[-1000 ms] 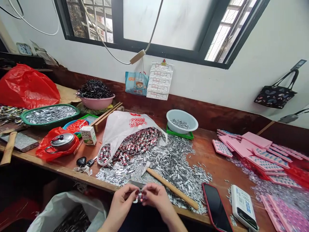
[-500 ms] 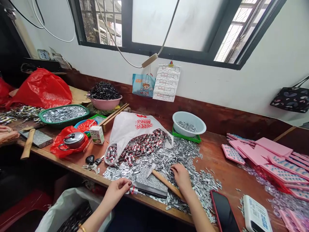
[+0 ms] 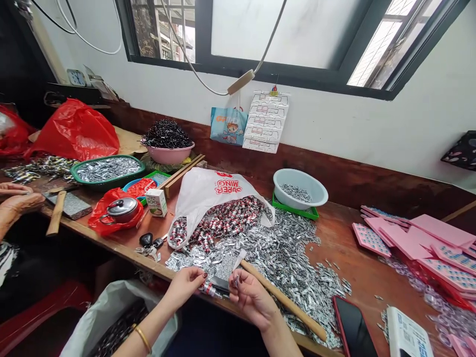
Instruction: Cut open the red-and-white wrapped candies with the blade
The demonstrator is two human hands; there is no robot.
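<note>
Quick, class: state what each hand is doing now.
Left hand: pinching a red-and-silver piece.
Right hand: pinching a small silver clip.

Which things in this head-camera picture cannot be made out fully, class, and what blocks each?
- Small silver piece in the right hand: too small to identify.
- Phone: cut off by the bottom edge.
- Grey stone slab: partly hidden behind both hands.
- Left hand grips a red-and-silver part; fingers hide its end.

red bag (image 3: 76, 130) | pink bowl (image 3: 169, 153) | keys (image 3: 150, 243) | phone (image 3: 353, 329) | pink cards (image 3: 416, 240)
</note>
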